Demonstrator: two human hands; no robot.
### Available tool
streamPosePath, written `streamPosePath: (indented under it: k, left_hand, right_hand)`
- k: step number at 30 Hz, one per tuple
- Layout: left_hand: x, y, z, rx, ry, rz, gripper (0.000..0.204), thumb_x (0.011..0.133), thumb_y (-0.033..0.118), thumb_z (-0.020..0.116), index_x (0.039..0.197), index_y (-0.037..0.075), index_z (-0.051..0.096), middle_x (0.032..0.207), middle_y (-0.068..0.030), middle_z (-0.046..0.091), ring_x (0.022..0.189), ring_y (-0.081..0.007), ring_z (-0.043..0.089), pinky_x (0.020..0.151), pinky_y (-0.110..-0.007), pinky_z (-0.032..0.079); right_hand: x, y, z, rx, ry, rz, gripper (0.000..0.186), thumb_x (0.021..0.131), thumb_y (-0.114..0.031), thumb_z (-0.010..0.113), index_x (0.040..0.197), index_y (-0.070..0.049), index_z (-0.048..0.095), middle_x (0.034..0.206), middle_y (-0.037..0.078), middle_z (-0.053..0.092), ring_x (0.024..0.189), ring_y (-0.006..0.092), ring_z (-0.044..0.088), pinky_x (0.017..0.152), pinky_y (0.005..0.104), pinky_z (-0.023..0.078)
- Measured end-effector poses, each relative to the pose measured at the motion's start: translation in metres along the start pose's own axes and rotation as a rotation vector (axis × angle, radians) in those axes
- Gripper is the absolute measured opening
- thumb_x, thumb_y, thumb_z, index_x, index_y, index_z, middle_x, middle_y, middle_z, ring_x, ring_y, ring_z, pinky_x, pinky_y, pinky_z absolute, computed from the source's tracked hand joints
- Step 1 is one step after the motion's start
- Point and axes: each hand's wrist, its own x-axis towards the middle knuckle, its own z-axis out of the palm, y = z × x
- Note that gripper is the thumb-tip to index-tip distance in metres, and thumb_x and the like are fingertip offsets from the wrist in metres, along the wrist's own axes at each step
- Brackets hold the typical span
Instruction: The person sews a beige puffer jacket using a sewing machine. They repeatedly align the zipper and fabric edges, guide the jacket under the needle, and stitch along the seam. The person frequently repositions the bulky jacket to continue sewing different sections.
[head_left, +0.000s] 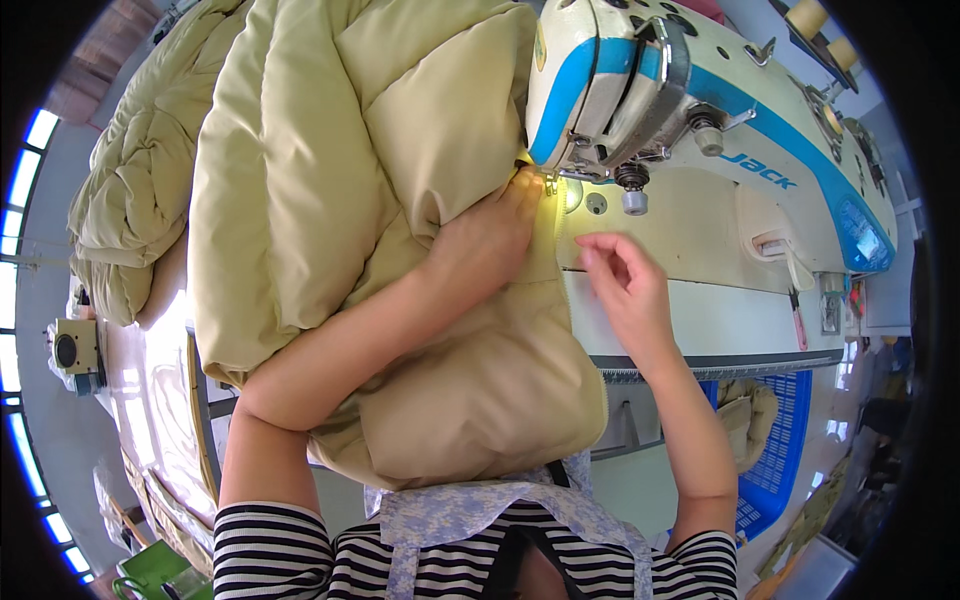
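A beige quilted puffy garment (283, 150) lies under the head of a white and blue sewing machine (566, 92), with a zipper tape (560, 240) along its right edge. My left hand (485, 230) grips the garment close to the lit needle area, fingertips beside the presser foot and partly hidden. Just right of the zipper, over the machine bed (665, 236), my right hand (625, 285) has its fingers loosely curled and slightly apart, holding nothing visible.
Another beige padded garment (135, 190) is heaped at the upper left. A blue plastic basket (780, 430) with beige fabric sits below the table's right edge (720, 360). A pink-handled tool (798, 320) lies at the right, and thread cones (810, 22) stand at the upper right.
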Motion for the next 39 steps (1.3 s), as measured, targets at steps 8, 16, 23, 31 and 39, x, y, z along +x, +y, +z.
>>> streamPosePath:
  k: [8, 16, 23, 31, 39]
  left_hand:
    - [-0.048, -0.022, -0.045, 0.03, -0.005, 0.178, 0.055, 0.091, 0.009, 0.06, 0.146, 0.007, 0.053, 0.153, -0.0086, 0.05, 0.141, -0.0323, 0.045, 0.114, -0.046, 0.039]
    - [-0.026, -0.052, -0.058, 0.101, -0.089, 0.3, 0.044, 0.095, 0.011, 0.062, 0.139, 0.015, 0.061, 0.148, -0.004, 0.055, 0.137, -0.0324, 0.048, 0.112, -0.046, 0.039]
    - [-0.021, 0.045, -0.09, -0.291, -0.36, -0.081, 0.028, 0.096, 0.028, 0.068, 0.103, 0.001, 0.069, 0.096, -0.0164, 0.069, 0.078, -0.0306, 0.068, 0.068, -0.041, 0.055]
    - [-0.019, 0.021, -0.095, -0.619, -0.386, -0.367, 0.033, 0.095, 0.028, 0.064, 0.105, -0.003, 0.068, 0.083, -0.0218, 0.069, 0.077, -0.0347, 0.069, 0.072, -0.043, 0.053]
    - [-0.012, 0.036, -0.096, -0.426, -0.079, -0.39, 0.021, 0.098, 0.018, 0.063, 0.108, 0.0, 0.069, 0.085, -0.0183, 0.069, 0.08, -0.0357, 0.067, 0.076, -0.039, 0.052]
  right_hand:
    - [-0.081, -0.013, -0.009, 0.549, -0.964, 0.619, 0.046, 0.093, -0.05, 0.074, 0.104, -0.005, 0.074, 0.077, -0.004, 0.061, 0.059, 0.005, 0.05, 0.053, 0.0221, 0.041]
    - [-0.158, -0.035, 0.024, 0.61, -0.659, 0.419, 0.049, 0.095, -0.049, 0.072, 0.091, 0.0, 0.073, 0.068, 0.005, 0.067, 0.051, 0.0146, 0.059, 0.05, 0.0338, 0.048]
    - [-0.142, -0.085, 0.022, 0.128, -0.418, -0.328, 0.038, 0.098, -0.03, 0.064, 0.072, -0.002, 0.062, 0.058, 0.017, 0.061, 0.05, 0.0375, 0.062, 0.049, 0.047, 0.049]
    - [-0.101, -0.094, 0.053, 0.378, -0.276, -0.59, 0.051, 0.099, -0.042, 0.064, 0.067, -0.003, 0.058, 0.061, 0.017, 0.059, 0.055, 0.0367, 0.061, 0.052, 0.0428, 0.049]
    - [-0.04, -0.021, 0.079, 0.719, 0.21, 0.194, 0.059, 0.096, -0.012, 0.067, 0.146, 0.002, 0.041, 0.135, 0.02, 0.056, 0.119, 0.0253, 0.061, 0.102, 0.0373, 0.05]
